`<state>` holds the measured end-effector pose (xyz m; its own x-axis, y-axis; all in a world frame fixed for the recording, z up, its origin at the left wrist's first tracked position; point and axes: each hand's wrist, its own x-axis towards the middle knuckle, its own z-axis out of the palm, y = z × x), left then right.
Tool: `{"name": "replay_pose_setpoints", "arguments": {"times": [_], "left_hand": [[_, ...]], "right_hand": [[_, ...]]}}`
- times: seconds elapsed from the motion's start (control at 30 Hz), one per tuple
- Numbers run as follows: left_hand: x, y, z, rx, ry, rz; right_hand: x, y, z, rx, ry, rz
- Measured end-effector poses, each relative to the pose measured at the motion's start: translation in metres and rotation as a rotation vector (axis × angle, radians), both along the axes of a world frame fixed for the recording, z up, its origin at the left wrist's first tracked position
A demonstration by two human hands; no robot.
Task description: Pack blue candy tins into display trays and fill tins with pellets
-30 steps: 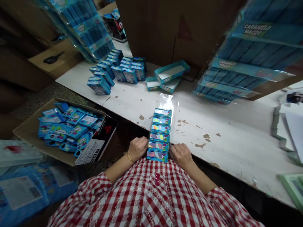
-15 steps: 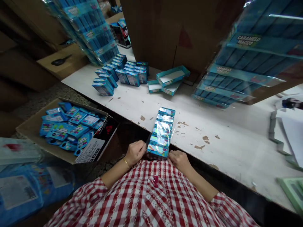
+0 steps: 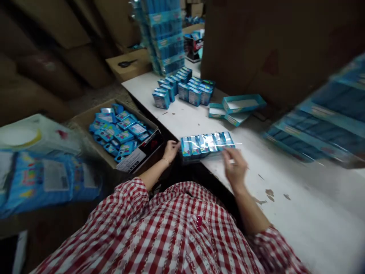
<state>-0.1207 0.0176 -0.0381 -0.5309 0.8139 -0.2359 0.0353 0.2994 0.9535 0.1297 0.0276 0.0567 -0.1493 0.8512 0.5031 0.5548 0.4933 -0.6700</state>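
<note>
A clear-wrapped pack of small blue boxes [image 3: 209, 144] lies crosswise over the near edge of the white table, light glinting off its film. At its left end is my left hand [image 3: 170, 151], its fingers pinched together on the end of the wrapping. My right hand [image 3: 234, 165] grips the pack's right end between thumb and fingers, slightly blurred. Exactly how much film each hand has hold of is hard to see.
Left of the table stands an open carton [image 3: 122, 133] of loose blue boxes. Farther back are rows of blue boxes [image 3: 194, 93], blue trays [image 3: 242, 103] and a tall wrapped stack [image 3: 167, 38]. Another wrapped stack [image 3: 319, 118] leans at right. Blue bags [image 3: 54, 175] lie at left.
The pack has turned from lengthwise to crosswise. My right hand has moved up and right to its right end, my left hand slightly up. The view has swung left.
</note>
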Motion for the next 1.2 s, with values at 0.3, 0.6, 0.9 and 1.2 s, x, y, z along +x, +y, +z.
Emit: {"name": "replay_pose_setpoints", "arguments": {"times": [0.3, 0.6, 0.9, 1.2], "left_hand": [[0.041, 0.001, -0.016, -0.026, -0.038, 0.129], [0.017, 0.001, 0.015, 0.023, 0.224, 0.067], [0.006, -0.013, 0.085, 0.065, 0.038, -0.202], [0.05, 0.039, 0.118, 0.206, -0.002, -0.26]], "right_hand": [[0.044, 0.081, -0.004, -0.531, 0.263, -0.117], [0.043, 0.083, -0.005, -0.625, 0.381, -0.134], [0.045, 0.095, 0.017, -0.699, 0.495, 0.032], [0.089, 0.081, 0.027, -0.602, 0.67, -0.122]]}}
